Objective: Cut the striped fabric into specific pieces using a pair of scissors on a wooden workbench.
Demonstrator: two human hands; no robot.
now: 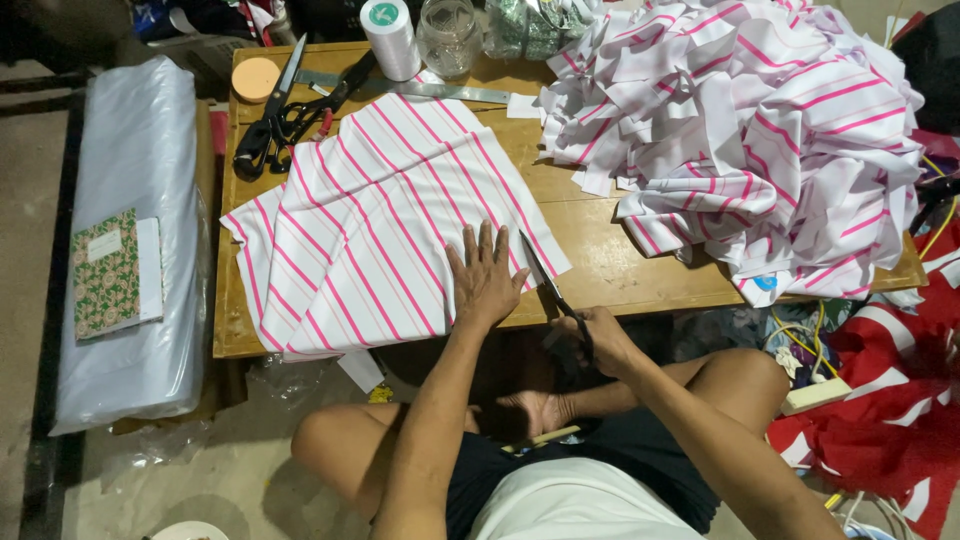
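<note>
Wooden tabletop (600, 260) carries striped fabric (370, 230); my left hand (485, 275) presses it flat, open, while my right hand (600, 340) grips scissors (550, 285).

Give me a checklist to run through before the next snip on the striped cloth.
1. Left hand flat on the pink-striped white fabric piece: ok.
2. Right hand gripping the steel scissors: ok.
3. Blades at the fabric's right edge: ok.
4. Left fingers out of the blades' path: not ok, very close.
5. Fabric fully on the low wooden table: not ok, its near edge overhangs.
6. Pile of striped cut strips apart from the piece: ok.
</note>
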